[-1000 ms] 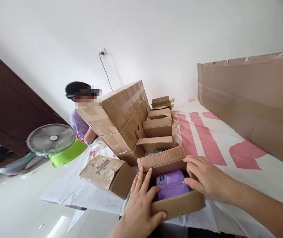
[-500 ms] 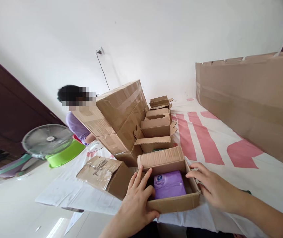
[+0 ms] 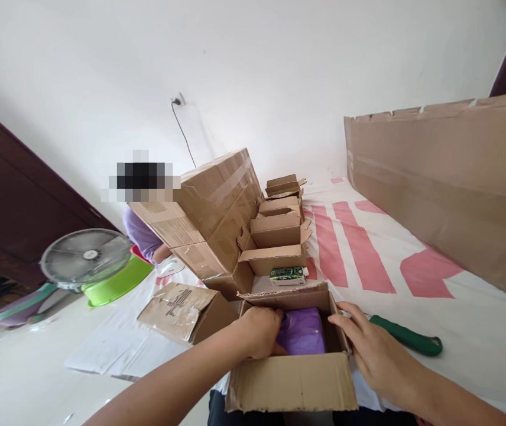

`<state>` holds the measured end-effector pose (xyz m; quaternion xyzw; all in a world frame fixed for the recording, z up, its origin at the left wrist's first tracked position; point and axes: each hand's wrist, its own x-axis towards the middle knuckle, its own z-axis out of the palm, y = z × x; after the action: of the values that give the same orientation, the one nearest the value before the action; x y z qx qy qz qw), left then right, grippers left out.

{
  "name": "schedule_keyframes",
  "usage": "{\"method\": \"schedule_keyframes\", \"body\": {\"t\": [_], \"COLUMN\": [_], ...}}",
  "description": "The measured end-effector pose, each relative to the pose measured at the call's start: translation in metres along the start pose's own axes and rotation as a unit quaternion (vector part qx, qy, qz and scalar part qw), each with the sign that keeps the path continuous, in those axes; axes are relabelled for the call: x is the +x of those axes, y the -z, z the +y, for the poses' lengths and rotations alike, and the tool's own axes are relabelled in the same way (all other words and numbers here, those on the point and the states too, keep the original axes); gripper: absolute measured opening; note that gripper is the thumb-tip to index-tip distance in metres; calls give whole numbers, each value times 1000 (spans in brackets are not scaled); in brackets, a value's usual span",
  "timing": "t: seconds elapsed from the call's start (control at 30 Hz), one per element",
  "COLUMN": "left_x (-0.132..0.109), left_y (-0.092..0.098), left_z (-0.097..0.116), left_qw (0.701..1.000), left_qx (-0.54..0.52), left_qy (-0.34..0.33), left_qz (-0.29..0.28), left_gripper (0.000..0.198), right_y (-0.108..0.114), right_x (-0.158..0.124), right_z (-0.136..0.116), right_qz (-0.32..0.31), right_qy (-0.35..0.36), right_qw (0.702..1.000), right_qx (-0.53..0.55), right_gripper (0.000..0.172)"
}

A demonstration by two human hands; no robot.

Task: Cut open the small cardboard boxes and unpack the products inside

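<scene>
An open cardboard box (image 3: 292,383) stands at the near edge of the cloth-covered surface, its near flap folded down toward me. Inside lies a purple plastic-wrapped pack (image 3: 302,332). My left hand (image 3: 262,332) reaches into the box with curled fingers closed on the pack's left side; the fingertips are partly hidden. My right hand (image 3: 363,340) rests on the box's right wall, thumb and fingers apart. Just beyond the box lies a small green carton (image 3: 287,276). A dark green handle (image 3: 406,336) is to the right of my right hand.
Several open small boxes (image 3: 276,229) run in a row toward the wall. Big taped cartons (image 3: 217,207) stand left of them, a closed box (image 3: 182,310) nearer. A long cardboard panel (image 3: 443,177) borders the right. A person (image 3: 142,234) sits behind the cartons.
My left hand has moved from the box's left edge into it and onto the pack. The near flap has come down. The green carton and green handle now show more fully.
</scene>
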<state>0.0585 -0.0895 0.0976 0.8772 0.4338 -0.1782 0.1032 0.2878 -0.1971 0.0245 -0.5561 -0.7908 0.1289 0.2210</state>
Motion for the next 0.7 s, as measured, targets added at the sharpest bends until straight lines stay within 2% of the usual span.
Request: {"method": "schedule_keyframes", "body": {"t": [0.2, 0.4, 0.47, 0.6, 0.7], "left_x": [21, 31, 36, 38, 29], "left_y": [-10, -29, -33, -27, -15], "left_z": [-10, -5, -6, -8, -5], "left_qw": [995, 976, 971, 970, 980], "left_qx": [-94, -194, -211, -220, -183], "left_qy": [27, 102, 110, 102, 76], "left_qz": [-10, 23, 16, -7, 35], "left_gripper": [67, 40, 26, 7, 4], "right_y": [-7, -19, -20, -20, -20], "right_x": [-2, 0, 0, 1, 0], "right_z": [4, 5, 3, 0, -1], "right_qz": [24, 14, 1, -23, -16], "right_qy": [7, -1, -7, -15, -19], "right_qw": [1000, 999, 998, 995, 993], "right_qx": [-1, -52, -68, -95, -115], "right_gripper": [63, 71, 74, 75, 76]}}
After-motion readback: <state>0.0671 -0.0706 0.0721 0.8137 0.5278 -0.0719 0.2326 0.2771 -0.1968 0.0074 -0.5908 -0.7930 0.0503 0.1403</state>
